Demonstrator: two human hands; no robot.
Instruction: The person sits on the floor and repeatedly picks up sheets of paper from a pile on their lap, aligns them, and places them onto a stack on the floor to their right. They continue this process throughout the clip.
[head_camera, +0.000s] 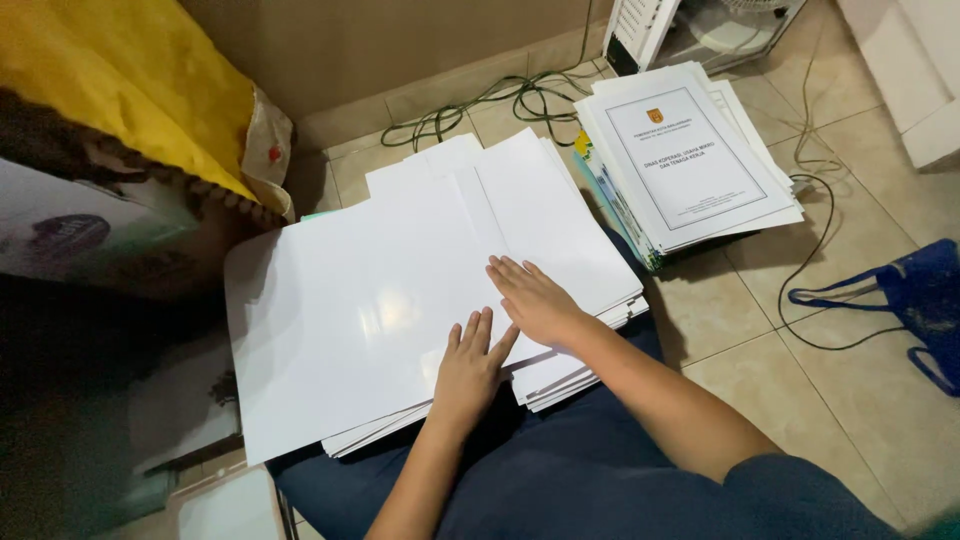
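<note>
Palms down on white sheets stacked across my lap: left hand flat at the near edge, right hand flat beside it, fingers spread and gripping nothing, pinning the loose pile so it can't slide. Printed booklets wait on the floor.

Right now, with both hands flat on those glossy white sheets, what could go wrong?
1. The white sheets lie in fanned, uneven piles on the lap; pressure from the left hand or right hand could slide them off.
2. The printed stack overhangs on the tiled floor beside loose cables; a snag might topple it.
</note>
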